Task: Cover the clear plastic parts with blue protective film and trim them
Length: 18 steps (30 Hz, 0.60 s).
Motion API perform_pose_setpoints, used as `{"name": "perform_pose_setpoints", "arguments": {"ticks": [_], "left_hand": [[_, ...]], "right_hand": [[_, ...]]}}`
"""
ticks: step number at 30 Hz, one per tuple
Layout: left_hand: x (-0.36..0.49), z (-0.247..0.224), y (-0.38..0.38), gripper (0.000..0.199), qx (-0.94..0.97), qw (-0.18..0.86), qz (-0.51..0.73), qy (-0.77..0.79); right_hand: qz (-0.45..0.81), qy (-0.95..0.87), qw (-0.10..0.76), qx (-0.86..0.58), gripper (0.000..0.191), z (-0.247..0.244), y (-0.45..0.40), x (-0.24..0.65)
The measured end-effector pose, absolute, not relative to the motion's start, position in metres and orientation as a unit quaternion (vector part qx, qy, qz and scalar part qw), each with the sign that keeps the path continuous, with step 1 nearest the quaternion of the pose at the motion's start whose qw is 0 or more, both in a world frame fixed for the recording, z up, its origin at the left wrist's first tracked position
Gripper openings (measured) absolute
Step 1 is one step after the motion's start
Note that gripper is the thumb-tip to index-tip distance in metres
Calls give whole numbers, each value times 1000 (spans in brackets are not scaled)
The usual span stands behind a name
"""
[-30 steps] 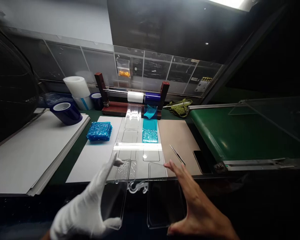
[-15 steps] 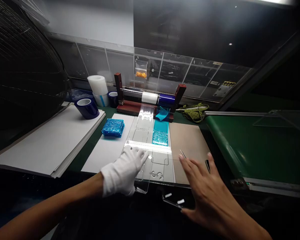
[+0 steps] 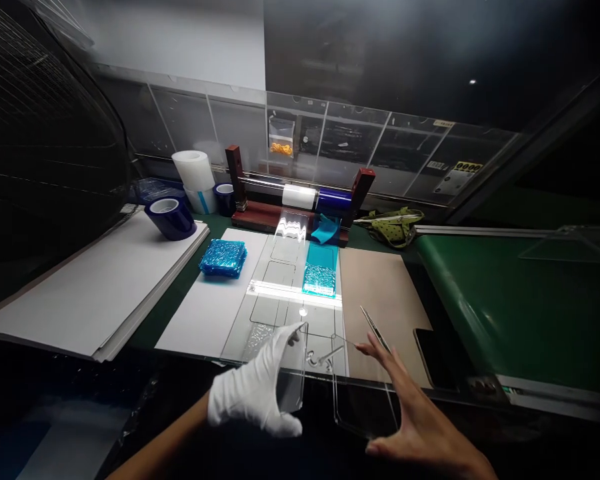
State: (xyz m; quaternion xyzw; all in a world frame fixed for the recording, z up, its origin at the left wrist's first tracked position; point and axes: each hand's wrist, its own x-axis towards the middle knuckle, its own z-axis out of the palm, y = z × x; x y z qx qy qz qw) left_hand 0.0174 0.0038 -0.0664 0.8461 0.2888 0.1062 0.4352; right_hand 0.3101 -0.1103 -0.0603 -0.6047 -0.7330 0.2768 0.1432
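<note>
My left hand [image 3: 257, 390], in a white glove, holds a thin clear rectangular panel [image 3: 294, 387] tilted on edge, its fingers and thumb at the panel's edges. My bare right hand [image 3: 420, 413] spans a second clear panel [image 3: 363, 403] with rounded corners, gripping it by the edges. Both panels are at the front edge of the table, slightly apart. Beneath and beyond them lies a transparent sheet [image 3: 260, 303] marked with rounded outlines. A piece of bubbly blue film [image 3: 320, 279] rests on it. Close to my right fingers lies a slim pointed metal tool [image 3: 373, 323].
A blue film-wrapped stack [image 3: 223, 259] sits left on white paper. Behind stands a wooden holder [image 3: 260, 213] with white and blue rolls. Brown board [image 3: 380, 280], a dark phone [image 3: 430, 357] and a green surface [image 3: 510, 300] lie right. A blue tape roll [image 3: 173, 220] stands on stacked sheets [image 3: 95, 287].
My left hand has drawn back toward the table's front edge and raised its clear panel on edge. My right hand has come lower with its panel, uncovering more of the pointed tool and phone.
</note>
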Motion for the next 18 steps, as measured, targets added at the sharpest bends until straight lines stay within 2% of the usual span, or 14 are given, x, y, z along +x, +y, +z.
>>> {"name": "perform_pose_setpoints", "arguments": {"ticks": [4,6,8,11,14,16,18], "left_hand": [[31,-45,16,113,915,196,-72,345],[35,-31,25,108,928,110,-124,333],[35,-21,31,110,928,118,-129,330],[31,-10,32,117,908,231,-104,333],[31,-4,27,116,883,317,-99,333],[41,-7,25,112,876,311,-80,359],[59,-19,28,107,875,227,-24,427]], "right_hand": [[174,-780,106,-592,118,-37,-95,310],[156,-799,92,-574,118,-25,-86,312],[165,-806,91,-562,118,-19,-79,317],[213,-803,98,-547,119,-21,-73,336],[301,-796,93,-517,124,-30,-72,360],[334,-778,86,-524,124,-39,-68,371],[322,-761,96,-555,123,-51,-59,376]]}}
